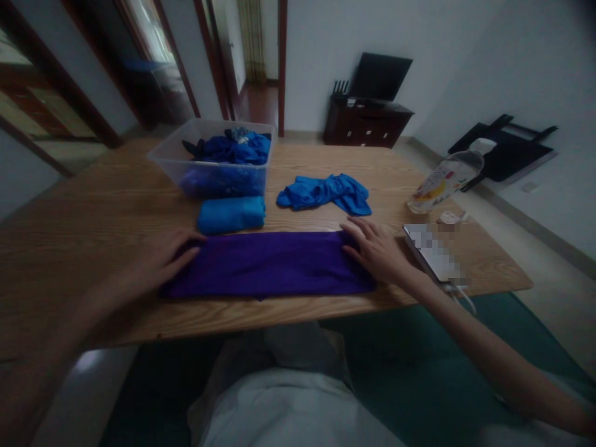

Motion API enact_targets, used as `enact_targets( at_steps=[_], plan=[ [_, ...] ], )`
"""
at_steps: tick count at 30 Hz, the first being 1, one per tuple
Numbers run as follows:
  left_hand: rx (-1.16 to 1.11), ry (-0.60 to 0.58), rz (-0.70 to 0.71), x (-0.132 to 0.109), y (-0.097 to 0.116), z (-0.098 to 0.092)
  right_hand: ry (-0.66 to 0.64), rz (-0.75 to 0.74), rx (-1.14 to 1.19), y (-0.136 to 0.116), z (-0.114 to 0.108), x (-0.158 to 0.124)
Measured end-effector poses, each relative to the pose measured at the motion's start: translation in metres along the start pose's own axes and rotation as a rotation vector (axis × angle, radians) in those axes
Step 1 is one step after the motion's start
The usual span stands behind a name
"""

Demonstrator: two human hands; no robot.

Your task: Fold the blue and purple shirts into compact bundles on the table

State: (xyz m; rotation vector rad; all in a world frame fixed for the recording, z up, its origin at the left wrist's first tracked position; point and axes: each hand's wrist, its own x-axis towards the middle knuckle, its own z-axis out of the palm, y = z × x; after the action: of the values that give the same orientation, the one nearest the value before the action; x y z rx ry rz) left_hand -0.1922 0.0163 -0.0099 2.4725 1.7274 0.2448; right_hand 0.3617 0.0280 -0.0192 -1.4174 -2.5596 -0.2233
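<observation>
A purple cloth (pixel 270 264) lies folded into a long strip near the front edge of the wooden table (pixel 93 217). My left hand (pixel 162 254) rests flat on its left end, fingers stretched out. My right hand (pixel 377 248) lies flat on its right end, fingers spread. Just behind the strip sits a folded light-blue cloth (pixel 231 214). A crumpled blue cloth (pixel 326 191) lies further back to the right. A clear plastic bin (pixel 214 158) at the back left holds several blue cloths.
A phone (pixel 433 251) with a cable lies right of my right hand. A plastic bag (pixel 442 180) and a small object sit near the table's right edge. A dark cabinet with a screen (pixel 372 99) stands against the far wall.
</observation>
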Motion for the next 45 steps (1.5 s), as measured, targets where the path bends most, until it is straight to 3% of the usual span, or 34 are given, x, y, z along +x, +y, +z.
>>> enact_targets(
  at_steps=[3, 6, 8, 11, 14, 18, 21, 23, 26, 30, 33, 36, 40, 42, 45],
  plan=[
    [0.043, -0.049, 0.057, 0.011, 0.021, 0.03, -0.082, -0.082, 0.056, 0.0, 0.026, 0.003],
    [0.086, 0.0, 0.074, 0.0, 0.028, 0.055, -0.11, -0.068, 0.092, 0.008, 0.044, -0.006],
    [0.095, 0.028, 0.083, -0.012, 0.027, 0.06, -0.115, -0.092, 0.084, 0.016, 0.05, -0.01],
    [0.093, 0.023, 0.081, -0.025, 0.025, 0.053, -0.068, -0.165, 0.051, 0.023, 0.049, -0.009],
    [0.098, -0.011, 0.063, -0.028, 0.035, 0.038, 0.002, -0.213, 0.043, 0.007, 0.039, -0.002],
    [0.08, 0.006, 0.096, -0.011, 0.077, 0.024, -0.019, -0.249, 0.102, -0.047, 0.026, 0.005],
    [0.022, -0.024, 0.214, 0.005, 0.113, 0.031, -0.04, -0.247, 0.156, -0.079, 0.026, 0.008],
    [-0.006, -0.05, 0.244, 0.011, 0.126, 0.041, -0.049, -0.224, 0.159, -0.084, 0.028, 0.008],
    [-0.023, -0.063, 0.217, 0.009, 0.128, 0.051, -0.059, -0.191, 0.141, -0.067, 0.033, 0.005],
    [-0.02, -0.057, 0.198, -0.002, 0.113, 0.052, -0.068, -0.148, 0.127, -0.029, 0.039, -0.004],
    [0.002, -0.058, 0.193, -0.014, 0.112, 0.053, -0.052, -0.116, 0.11, -0.019, 0.034, -0.014],
    [0.062, -0.012, 0.207, -0.025, 0.126, 0.054, 0.021, -0.144, 0.081, -0.038, 0.019, -0.023],
    [0.16, 0.038, 0.294, -0.028, 0.15, 0.046, -0.051, -0.382, 0.136, -0.08, 0.004, -0.028],
    [0.218, 0.027, 0.327, -0.025, 0.15, 0.039, -0.054, -0.443, 0.136, -0.092, 0.005, -0.025],
    [0.273, 0.014, 0.357, -0.021, 0.134, 0.029, 0.021, -0.457, 0.08, -0.095, 0.008, -0.018]
  ],
)
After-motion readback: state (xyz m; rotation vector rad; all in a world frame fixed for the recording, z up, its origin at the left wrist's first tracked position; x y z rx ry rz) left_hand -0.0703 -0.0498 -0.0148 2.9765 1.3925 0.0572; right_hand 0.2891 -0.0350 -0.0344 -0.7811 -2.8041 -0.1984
